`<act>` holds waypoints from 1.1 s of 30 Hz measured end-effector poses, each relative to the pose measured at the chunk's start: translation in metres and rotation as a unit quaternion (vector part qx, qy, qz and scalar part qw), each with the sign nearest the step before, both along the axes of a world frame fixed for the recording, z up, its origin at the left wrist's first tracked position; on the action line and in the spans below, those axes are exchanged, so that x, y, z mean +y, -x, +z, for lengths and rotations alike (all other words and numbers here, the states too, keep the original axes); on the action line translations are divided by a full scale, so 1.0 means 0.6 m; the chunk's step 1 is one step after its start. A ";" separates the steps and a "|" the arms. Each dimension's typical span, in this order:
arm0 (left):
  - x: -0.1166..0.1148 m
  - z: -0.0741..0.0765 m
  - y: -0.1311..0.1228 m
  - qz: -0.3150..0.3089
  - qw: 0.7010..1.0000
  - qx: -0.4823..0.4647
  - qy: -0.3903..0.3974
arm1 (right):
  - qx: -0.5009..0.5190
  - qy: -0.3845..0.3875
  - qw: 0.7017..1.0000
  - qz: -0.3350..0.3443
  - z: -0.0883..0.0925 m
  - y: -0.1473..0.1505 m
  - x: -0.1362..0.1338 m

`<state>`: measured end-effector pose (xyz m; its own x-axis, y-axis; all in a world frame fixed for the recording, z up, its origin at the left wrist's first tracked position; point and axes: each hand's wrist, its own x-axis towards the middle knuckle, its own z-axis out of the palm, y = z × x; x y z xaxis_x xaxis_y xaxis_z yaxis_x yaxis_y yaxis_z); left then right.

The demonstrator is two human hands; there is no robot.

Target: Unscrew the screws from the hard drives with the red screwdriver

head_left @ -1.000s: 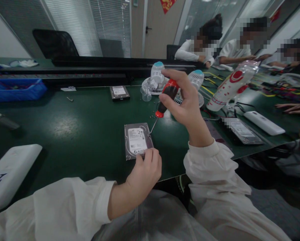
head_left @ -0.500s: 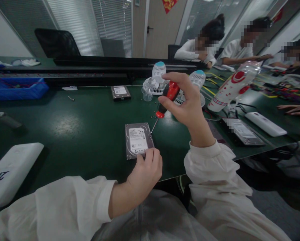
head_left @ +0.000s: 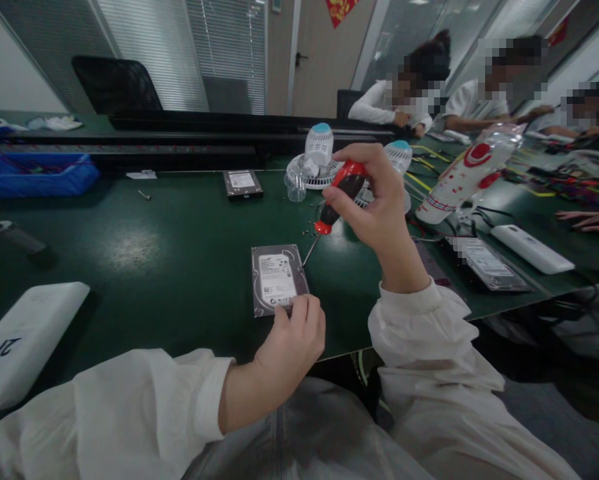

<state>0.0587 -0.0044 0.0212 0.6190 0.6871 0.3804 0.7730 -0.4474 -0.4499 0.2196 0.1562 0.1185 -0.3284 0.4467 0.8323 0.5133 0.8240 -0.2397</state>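
A hard drive (head_left: 276, 273) with a white label lies flat on the green table in front of me. My left hand (head_left: 299, 327) presses its fingers on the drive's near right corner. Above and to the right, my right hand (head_left: 374, 197) is closed round the red and black handle of a screwdriver (head_left: 337, 203). The screwdriver slants down to the left, and its tip meets the drive's right edge. Whether the tip sits in a screw is too small to tell. Several tiny screws (head_left: 307, 233) are scattered on the table beyond the drive.
Farther back are a second hard drive (head_left: 242, 183), a clear cup (head_left: 295, 187) and white fans (head_left: 319, 147). A blue bin (head_left: 34, 175) and white power bank (head_left: 34, 340) are at left. Another drive (head_left: 484, 263) and a wrapped bottle-shaped item (head_left: 467, 173) stand right. Co-workers sit beyond.
The screwdriver handle has turned a little in my right hand, and the fingers have shifted on it. My left hand stays on the hard drive.
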 end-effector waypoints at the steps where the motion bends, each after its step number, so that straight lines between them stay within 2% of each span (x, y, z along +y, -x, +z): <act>1: 0.000 0.000 0.000 -0.001 1.000 -0.001 0.000 | -0.001 0.003 1.000 0.004 0.000 0.000 -0.001; 7: 0.001 0.003 -0.001 -0.003 1.000 0.002 -0.002 | -0.021 0.034 0.998 0.044 0.004 0.000 -0.009; 15: 0.000 0.002 -0.001 -0.002 1.000 -0.001 -0.003 | -0.007 -0.001 1.000 0.009 0.003 0.002 -0.005; 22: 0.001 0.001 -0.001 -0.005 1.000 -0.002 0.002 | -0.008 0.024 0.996 0.087 0.002 0.001 -0.007; 27: 0.001 0.001 0.000 -0.005 1.000 -0.001 -0.004 | -0.006 0.006 1.000 0.016 0.003 0.000 -0.006; 33: 0.001 0.001 0.000 -0.003 1.000 -0.003 -0.007 | -0.015 0.020 1.000 0.020 0.004 0.002 -0.008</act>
<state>0.0588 -0.0036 0.0216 0.6208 0.6784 0.3929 0.7728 -0.4455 -0.4520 0.2181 0.1512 0.1207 -0.3707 0.4651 0.8039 0.4881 0.8340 -0.2575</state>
